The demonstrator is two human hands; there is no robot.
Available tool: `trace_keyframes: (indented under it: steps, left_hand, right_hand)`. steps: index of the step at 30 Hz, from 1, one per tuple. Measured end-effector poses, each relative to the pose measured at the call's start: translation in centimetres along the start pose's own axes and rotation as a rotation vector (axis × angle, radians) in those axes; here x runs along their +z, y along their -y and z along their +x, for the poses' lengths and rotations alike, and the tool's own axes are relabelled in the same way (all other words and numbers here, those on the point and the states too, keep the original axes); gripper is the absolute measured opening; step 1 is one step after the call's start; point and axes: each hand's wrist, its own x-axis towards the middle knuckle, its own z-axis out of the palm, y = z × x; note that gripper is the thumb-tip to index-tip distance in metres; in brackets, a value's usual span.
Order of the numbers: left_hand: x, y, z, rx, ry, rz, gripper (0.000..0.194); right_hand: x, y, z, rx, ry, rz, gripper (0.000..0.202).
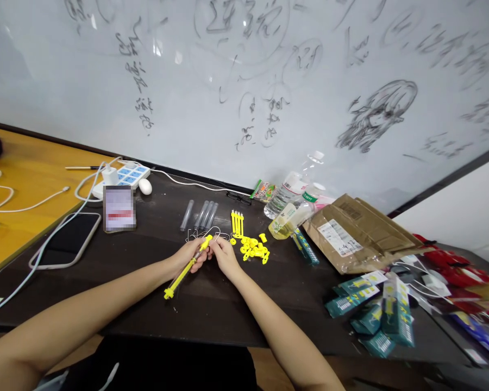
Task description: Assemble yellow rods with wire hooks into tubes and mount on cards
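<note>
My left hand (191, 255) is closed round a slim syringe-like tube (183, 278) with a yellow rod inside and yellow end pieces. The tube lies at a slant, its yellow knob towards me. At its upper end my right hand (225, 256) pinches by a bent metal wire hook (217, 231); the fingertips are partly hidden. More metal wire hooks (193, 234) lie just beyond my hands. Several clear tubes (206, 215) lie behind these. To the right are several yellow rods (237, 224) and a pile of small yellow plastic parts (254, 250).
Two plastic bottles (283, 196) and a cardboard parcel (344, 233) stand at the back right. Green boxes (397, 309) are heaped at the right. On the left are a phone (67, 241), a power strip (126, 176) and white cables. A whiteboard (179, 119) rises behind the table.
</note>
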Motion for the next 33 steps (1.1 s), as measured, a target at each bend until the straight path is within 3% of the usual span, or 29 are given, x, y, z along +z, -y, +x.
trace_keyframes:
  steps: [11,24,33]
  left_hand:
    - [-0.9,0.4,0.6,-0.098,0.153,-0.157,0.039]
    - [-1.1,0.2,0.5,-0.121,0.299,-0.272,0.037]
    - [-1.2,0.4,0.5,-0.131,0.234,-0.145,0.042]
  right_hand:
    - [-0.6,0.3,0.3,0.101,0.098,0.163,0.032]
    - [-0.8,1.4,-0.1,0.041,0.121,0.046,0.031]
    - [-0.6,2.0,-0.4,0.063,0.085,0.072,0.039]
